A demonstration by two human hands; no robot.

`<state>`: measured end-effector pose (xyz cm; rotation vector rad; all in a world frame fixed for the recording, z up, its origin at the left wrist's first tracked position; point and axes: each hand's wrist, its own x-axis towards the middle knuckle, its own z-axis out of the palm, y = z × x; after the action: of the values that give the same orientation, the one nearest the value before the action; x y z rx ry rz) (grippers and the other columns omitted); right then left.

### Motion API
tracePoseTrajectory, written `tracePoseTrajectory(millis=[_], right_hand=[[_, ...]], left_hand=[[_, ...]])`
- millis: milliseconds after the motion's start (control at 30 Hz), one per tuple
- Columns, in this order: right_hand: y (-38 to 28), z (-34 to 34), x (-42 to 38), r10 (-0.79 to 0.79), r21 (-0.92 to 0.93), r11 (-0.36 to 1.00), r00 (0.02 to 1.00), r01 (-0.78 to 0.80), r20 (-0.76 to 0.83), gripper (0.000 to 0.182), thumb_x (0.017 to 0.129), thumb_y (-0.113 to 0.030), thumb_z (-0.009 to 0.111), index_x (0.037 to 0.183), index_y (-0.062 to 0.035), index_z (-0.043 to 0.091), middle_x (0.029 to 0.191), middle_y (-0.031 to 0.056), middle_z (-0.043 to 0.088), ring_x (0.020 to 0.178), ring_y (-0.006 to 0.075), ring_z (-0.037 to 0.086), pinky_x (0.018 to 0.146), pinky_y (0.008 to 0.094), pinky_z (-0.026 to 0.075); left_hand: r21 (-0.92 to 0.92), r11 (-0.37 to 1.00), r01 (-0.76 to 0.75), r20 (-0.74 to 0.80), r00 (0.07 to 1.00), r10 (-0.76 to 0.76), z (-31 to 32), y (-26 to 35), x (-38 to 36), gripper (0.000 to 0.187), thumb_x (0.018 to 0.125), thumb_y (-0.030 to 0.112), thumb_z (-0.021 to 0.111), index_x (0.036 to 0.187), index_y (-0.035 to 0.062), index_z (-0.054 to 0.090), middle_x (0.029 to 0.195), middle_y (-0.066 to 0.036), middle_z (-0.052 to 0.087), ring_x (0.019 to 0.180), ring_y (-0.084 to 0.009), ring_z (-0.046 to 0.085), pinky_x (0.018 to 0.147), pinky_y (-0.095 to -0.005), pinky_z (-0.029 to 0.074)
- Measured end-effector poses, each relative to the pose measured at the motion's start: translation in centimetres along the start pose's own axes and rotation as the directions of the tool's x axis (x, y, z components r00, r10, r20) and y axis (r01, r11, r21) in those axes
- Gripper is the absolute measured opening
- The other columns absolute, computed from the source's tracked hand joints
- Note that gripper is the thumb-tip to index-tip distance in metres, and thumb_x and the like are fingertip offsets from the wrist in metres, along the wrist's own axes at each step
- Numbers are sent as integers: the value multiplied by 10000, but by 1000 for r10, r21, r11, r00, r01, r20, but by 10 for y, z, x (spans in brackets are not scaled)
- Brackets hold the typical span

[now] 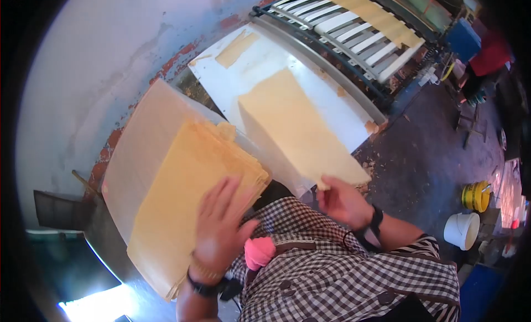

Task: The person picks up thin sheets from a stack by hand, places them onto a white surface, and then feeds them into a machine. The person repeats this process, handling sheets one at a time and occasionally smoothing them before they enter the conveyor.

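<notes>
A thick stack of tan sheets (182, 195) lies on a pale board (138, 134) at the left. Over the stack's right part is my left hand (218, 222), fingers spread, holding nothing; whether it touches the top sheet is unclear. My right hand (345, 203) pinches the near edge of a single tan sheet (298, 128). That sheet extends away over a white panel (276, 62), and its far end appears to rest on the panel. A pink cloth-like item (259, 252) is at the front of the checked garment.
Beyond the panel stands a slatted rack (343, 29) with tan material across its slats. A white bucket (461, 231) and a yellow bucket (476, 196) are on the floor at right. Along the left runs a peeling wall (83, 73). A blue object (463, 40) is at upper right.
</notes>
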<state>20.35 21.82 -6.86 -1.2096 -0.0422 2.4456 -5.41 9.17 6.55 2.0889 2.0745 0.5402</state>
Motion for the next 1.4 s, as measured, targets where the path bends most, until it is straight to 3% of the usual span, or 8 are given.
tracePoseTrajectory(millis=[200,300,467,700,867,1033,1233,1400], right_hand=[[23,-7,-31,-79,-55,995,985,88,152,312,978,-323,593,1215,-122,568,1011,-6,644,864,113,606,773,305,508],[6,-3,-31,-176,-47,973,854,227,490,625,964,-394,603,1461,-94,372,1267,61,569,1139,175,549,980,379,458],[-18,-60,26,-391,-525,756,913,390,115,773,936,-443,617,1518,-78,262,1442,133,439,1267,257,466,1042,418,399],[-68,-57,118,-312,-617,655,900,436,304,689,992,-474,474,1532,-108,250,1480,132,437,1351,262,426,1095,463,306],[-86,50,107,-95,-569,630,779,529,620,609,968,-350,573,1465,-57,377,1280,64,588,1144,154,561,987,326,435],[-5,125,128,70,-780,467,861,417,503,620,882,-216,685,1425,-43,440,1083,24,633,909,107,615,790,258,509],[12,136,144,-266,-705,-66,669,706,694,706,859,-180,720,1462,-54,375,845,28,648,770,120,625,690,282,512],[8,148,128,-416,-718,-394,585,575,697,613,825,-299,740,1363,-104,520,939,95,692,826,216,669,752,344,534]], left_hand=[[-353,861,-366,197,871,451,133,-11,104,360,768,181,737,1124,140,704,1065,-76,713,1005,-266,669,887,-384,508],[-515,850,-112,182,955,236,133,-3,135,183,828,165,706,1003,148,752,878,-63,729,820,-220,698,767,-332,531],[-918,391,-66,-181,947,-266,11,-47,157,241,889,162,696,1052,-14,713,989,-102,732,866,-196,705,810,-305,552],[-935,158,-318,-249,268,-931,-63,-145,-35,389,951,229,639,1273,22,573,1234,-113,638,1130,-235,622,917,-378,544],[-908,57,-416,-109,102,-989,15,-165,-190,369,957,233,624,1272,49,571,1251,-98,631,1136,-245,616,929,-394,544],[-935,168,-314,-35,-388,-921,86,-129,-306,384,934,186,634,1276,39,536,1202,-95,635,1075,-252,631,895,-392,558],[-969,85,-231,-14,-291,-957,71,-117,-317,310,890,153,677,1174,52,605,1061,-87,680,896,-243,682,703,-350,586],[-912,-256,321,171,-270,-947,51,-138,-391,454,894,389,688,1165,37,593,859,-126,687,702,-262,671,564,-346,533]])
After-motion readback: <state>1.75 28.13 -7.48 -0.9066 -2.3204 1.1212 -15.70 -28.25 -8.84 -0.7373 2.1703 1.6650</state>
